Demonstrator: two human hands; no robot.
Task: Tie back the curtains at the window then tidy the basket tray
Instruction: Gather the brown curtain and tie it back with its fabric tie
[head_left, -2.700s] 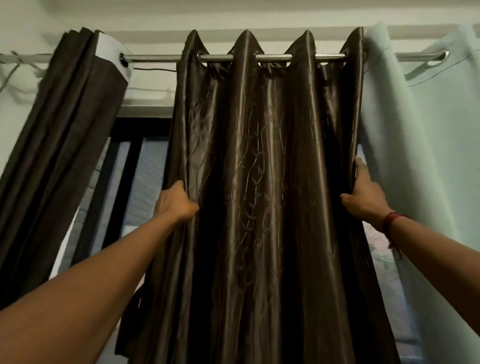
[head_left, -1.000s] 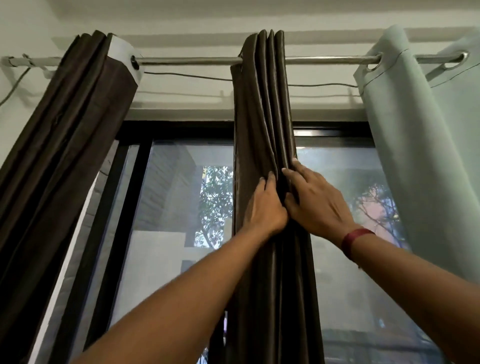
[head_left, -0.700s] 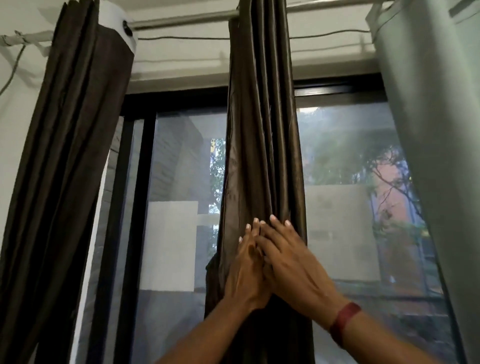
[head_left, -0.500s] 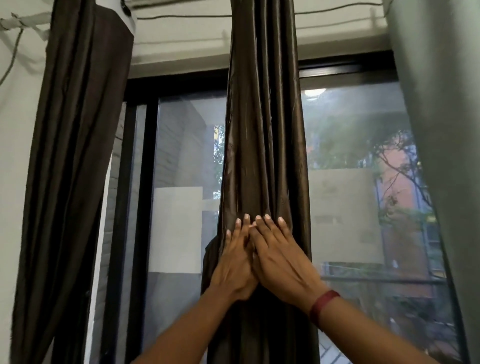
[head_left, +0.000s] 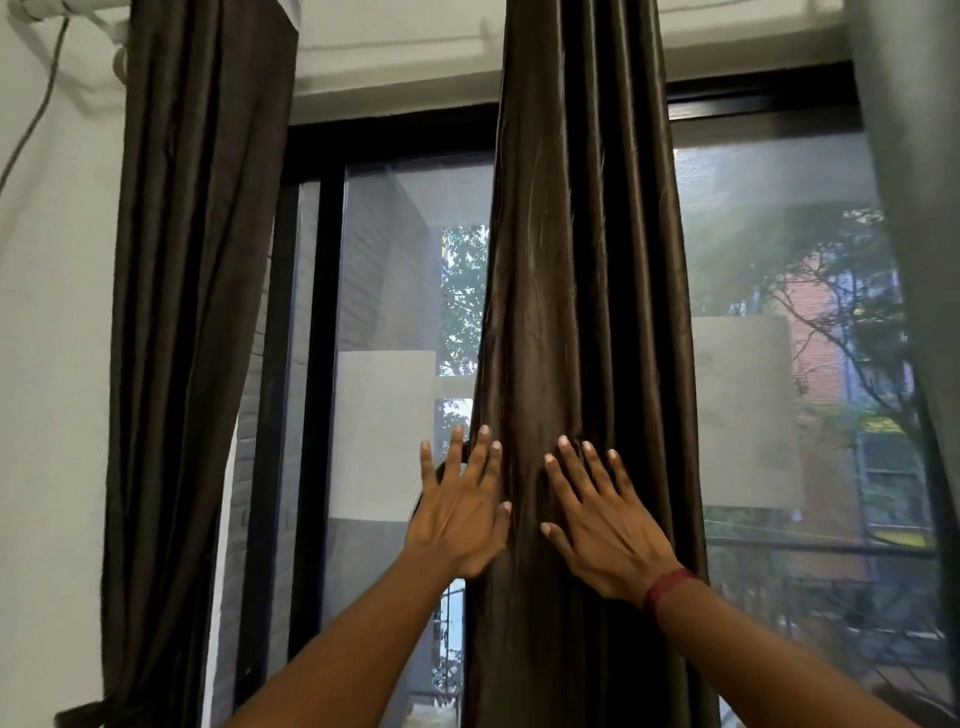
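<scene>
Head view: the gathered brown curtain (head_left: 582, 312) hangs mid-window (head_left: 384, 312), with the left grip (head_left: 462, 514) released, fingers spread at its left edge, and the right grip (head_left: 602, 525) released too, lying flat on its front folds.

White plaster wall (head_left: 47, 364) at left, grey cable (head_left: 28, 130) hanging down it. Black-framed glass window (head_left: 318, 312) fills centre, white lintel (head_left: 400, 78) above. Pale frosted rectangles (head_left: 384, 431) on panes. Outside: grey brick wall (head_left: 379, 270), green trees (head_left: 462, 291), red-brick building (head_left: 826, 374), dark railing (head_left: 831, 548) low at right. Soft daylight through glass.
</scene>
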